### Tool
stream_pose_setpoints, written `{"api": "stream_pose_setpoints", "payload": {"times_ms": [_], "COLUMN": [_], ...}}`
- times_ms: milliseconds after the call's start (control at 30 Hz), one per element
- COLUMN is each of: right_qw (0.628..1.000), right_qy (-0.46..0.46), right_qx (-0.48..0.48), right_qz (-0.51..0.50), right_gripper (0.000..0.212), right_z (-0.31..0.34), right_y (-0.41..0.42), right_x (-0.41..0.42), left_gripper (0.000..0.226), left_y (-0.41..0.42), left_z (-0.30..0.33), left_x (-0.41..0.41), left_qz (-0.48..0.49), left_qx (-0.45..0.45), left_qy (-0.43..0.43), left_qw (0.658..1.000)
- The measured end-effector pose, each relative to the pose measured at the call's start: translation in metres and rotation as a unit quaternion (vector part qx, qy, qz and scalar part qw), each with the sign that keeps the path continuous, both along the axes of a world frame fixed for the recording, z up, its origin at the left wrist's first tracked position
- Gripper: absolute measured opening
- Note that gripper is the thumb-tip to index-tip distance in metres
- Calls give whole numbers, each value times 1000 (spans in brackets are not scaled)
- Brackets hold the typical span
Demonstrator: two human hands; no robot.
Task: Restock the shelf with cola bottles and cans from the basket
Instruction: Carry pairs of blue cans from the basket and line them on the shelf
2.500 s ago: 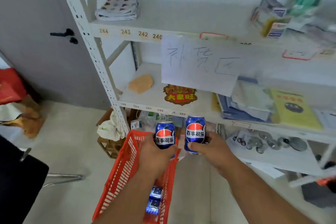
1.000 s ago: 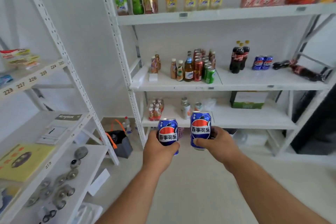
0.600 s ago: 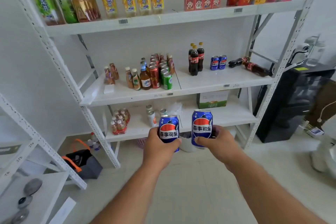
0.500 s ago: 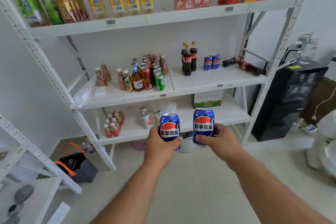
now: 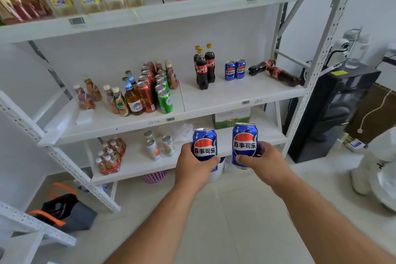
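Note:
My left hand (image 5: 194,167) grips a blue cola can (image 5: 204,146) upright. Beside it, my right hand (image 5: 262,162) grips a second blue cola can (image 5: 244,142). Both are held in the air in front of the white shelf unit, below its middle shelf (image 5: 235,94). On that shelf stand three cola bottles (image 5: 203,66) and two blue cola cans (image 5: 235,69). Further right, two cola bottles (image 5: 276,72) lie on their sides. The basket is out of view.
Left on the middle shelf stand several tea bottles and red and green cans (image 5: 147,90). The lower shelf (image 5: 137,167) holds small bottles and a green carton. A black cabinet (image 5: 334,111) stands right of the shelf unit; a dark bag (image 5: 64,210) lies on the floor left.
I turned away from the red basket toward the drinks shelf and came closer. Both hands kept hold of their cans throughout.

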State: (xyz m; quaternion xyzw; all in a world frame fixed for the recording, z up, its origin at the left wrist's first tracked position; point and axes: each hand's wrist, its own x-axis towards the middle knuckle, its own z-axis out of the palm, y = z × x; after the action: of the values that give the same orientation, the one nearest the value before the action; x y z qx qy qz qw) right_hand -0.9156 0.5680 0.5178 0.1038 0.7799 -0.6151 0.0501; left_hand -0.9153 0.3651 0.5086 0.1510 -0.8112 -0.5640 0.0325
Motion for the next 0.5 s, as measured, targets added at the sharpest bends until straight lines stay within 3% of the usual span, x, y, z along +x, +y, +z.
{"api": "stream_pose_setpoints", "payload": {"times_ms": [500], "right_qw": [999], "right_qy": [7], "right_qx": [21], "right_qz": [-25], "right_gripper": [52], "right_z": [6], "right_y": [27], "right_x": [-142], "left_gripper": [61], "left_y": [24], "left_z": [-1], "left_x": [-159], "left_qz": [-27], "left_qx": [13], "left_qy": [14], "left_qw": [999]}}
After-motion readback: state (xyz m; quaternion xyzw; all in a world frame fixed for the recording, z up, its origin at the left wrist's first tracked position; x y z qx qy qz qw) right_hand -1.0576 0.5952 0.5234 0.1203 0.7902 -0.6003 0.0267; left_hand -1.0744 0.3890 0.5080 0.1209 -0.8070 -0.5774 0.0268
